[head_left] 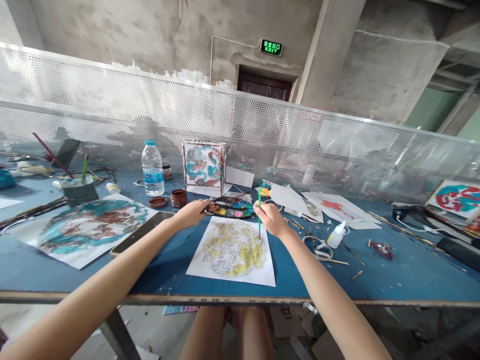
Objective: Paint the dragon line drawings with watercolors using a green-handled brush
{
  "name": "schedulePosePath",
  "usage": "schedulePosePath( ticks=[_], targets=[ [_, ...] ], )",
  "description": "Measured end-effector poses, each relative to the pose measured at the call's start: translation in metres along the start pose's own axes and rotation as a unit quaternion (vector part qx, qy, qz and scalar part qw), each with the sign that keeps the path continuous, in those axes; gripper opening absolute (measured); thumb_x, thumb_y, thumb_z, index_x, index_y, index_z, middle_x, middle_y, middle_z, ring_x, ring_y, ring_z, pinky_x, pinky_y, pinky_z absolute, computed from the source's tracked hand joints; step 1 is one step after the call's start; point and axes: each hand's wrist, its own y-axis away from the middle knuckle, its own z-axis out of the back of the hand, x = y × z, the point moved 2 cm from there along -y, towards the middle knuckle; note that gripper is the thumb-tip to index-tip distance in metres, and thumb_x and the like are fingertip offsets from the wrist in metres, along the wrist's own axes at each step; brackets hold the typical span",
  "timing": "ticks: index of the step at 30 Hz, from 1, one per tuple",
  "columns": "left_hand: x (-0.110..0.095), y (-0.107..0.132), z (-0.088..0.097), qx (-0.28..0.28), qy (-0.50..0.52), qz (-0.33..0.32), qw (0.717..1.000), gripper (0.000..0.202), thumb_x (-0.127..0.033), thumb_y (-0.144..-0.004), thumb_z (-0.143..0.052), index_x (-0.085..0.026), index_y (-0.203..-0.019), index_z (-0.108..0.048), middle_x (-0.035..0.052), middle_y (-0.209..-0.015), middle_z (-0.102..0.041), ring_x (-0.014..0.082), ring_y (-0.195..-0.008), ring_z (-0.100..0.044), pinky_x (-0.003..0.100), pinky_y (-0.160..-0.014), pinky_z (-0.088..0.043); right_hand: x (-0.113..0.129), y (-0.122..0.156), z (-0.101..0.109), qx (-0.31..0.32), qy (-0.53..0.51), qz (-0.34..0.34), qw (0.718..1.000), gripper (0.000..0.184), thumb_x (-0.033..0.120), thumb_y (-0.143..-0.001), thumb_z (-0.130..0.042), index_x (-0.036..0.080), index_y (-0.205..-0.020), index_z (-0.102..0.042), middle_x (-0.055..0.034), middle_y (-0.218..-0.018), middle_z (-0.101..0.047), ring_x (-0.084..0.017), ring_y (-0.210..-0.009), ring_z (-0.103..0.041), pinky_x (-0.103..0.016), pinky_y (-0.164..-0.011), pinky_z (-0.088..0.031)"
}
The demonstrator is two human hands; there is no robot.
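Note:
My right hand (270, 218) pinches a thin green paintbrush (259, 202), held upright with its tip at the right part of a sheet. That white sheet (197, 265) carries a round line drawing, partly painted yellow. My left hand (192, 213) is closed at the left edge of a dark paint palette (225, 213), its fingertips gripping the rim. Several colours fill the palette's wells, just beyond the sheet. Behind it stands a framed picture (203, 167) in turquoise and brown. A dark phone (144, 231) lies under my left forearm.
A painted sheet (90, 227) and a brush pot (79, 190) are at left. A water bottle (153, 167) and an open brown paint jar (179, 198) stand behind. At right are a white glue bottle (336, 235), scattered sticks and papers. A perforated metal screen (262, 135) backs the table.

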Motion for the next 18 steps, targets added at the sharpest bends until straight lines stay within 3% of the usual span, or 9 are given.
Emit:
schedulePosePath(
  ticks=[5, 12, 18],
  targets=[
    [-0.0037, 0.0008, 0.0041, -0.006, -0.018, 0.000, 1.000, 0.022, -0.017, -0.079, -0.037, -0.014, -0.095, -0.052, 0.0115, -0.094, -0.062, 0.0245, -0.089, -0.058, 0.031, -0.075, -0.044, -0.0010, -0.0006, -0.0006, -0.056, 0.007, 0.013, 0.998, 0.026, 0.031, -0.092, -0.032, 0.019, -0.075, -0.048, -0.0023, -0.068, -0.053, -0.016, -0.067, -0.052, -0.025, -0.063, -0.035],
    [-0.0064, 0.0007, 0.0078, -0.006, -0.009, 0.007, 1.000, 0.020, -0.016, -0.078, -0.038, -0.015, -0.092, -0.053, 0.0108, -0.091, -0.062, 0.0244, -0.089, -0.058, 0.032, -0.076, -0.044, 0.0006, -0.0010, -0.0043, -0.008, 0.004, -0.010, 1.000, 0.033, 0.032, -0.092, -0.031, 0.019, -0.066, -0.047, 0.0007, -0.055, -0.046, -0.014, -0.055, -0.048, -0.024, -0.053, -0.030],
    [-0.0022, -0.0002, 0.0030, -0.022, 0.032, 0.003, 0.999, 0.026, -0.021, -0.078, -0.043, -0.016, -0.101, -0.054, 0.0103, -0.099, -0.062, 0.0251, -0.097, -0.056, 0.032, -0.082, -0.044, -0.0015, -0.0017, -0.0023, -0.069, 0.005, 0.005, 0.998, 0.027, 0.033, -0.092, -0.032, 0.020, -0.075, -0.048, -0.0026, -0.068, -0.053, -0.017, -0.067, -0.052, -0.026, -0.063, -0.036]
  ],
)
